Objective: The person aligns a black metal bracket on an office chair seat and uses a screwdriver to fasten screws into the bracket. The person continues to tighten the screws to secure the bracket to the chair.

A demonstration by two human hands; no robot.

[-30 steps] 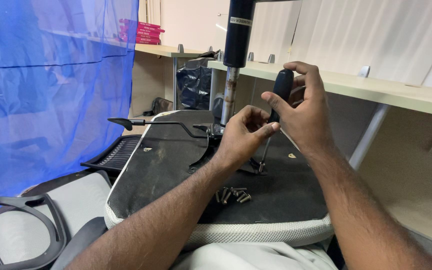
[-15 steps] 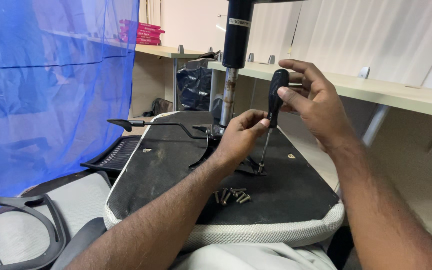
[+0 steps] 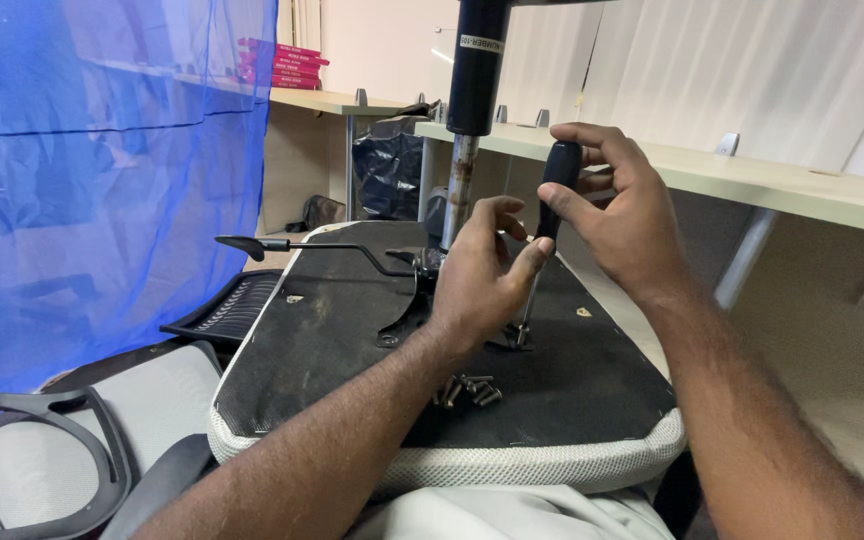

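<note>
An upturned office chair seat (image 3: 352, 350) lies with its black underside up, its gas cylinder (image 3: 474, 90) standing upright. My right hand (image 3: 622, 215) grips the black handle of a screwdriver (image 3: 555, 190), whose shaft runs down to the seat's metal bracket (image 3: 517, 335). My left hand (image 3: 482, 275) pinches the shaft just below the handle, steadying it. A small heap of loose screws (image 3: 467, 390) lies on the underside near my left wrist. A thin black lever (image 3: 302, 245) sticks out to the left.
A blue net curtain (image 3: 92, 170) hangs on the left. A mesh chair backrest (image 3: 62, 440) lies at the lower left. A long pale shelf (image 3: 772, 180) runs behind, with a black bag (image 3: 387, 170) under a desk and red boxes (image 3: 282, 60) at the back.
My right hand has turned on the screwdriver handle, fingers shifting round it. My left hand stays on the shaft; the screwdriver tip stays at the bracket.
</note>
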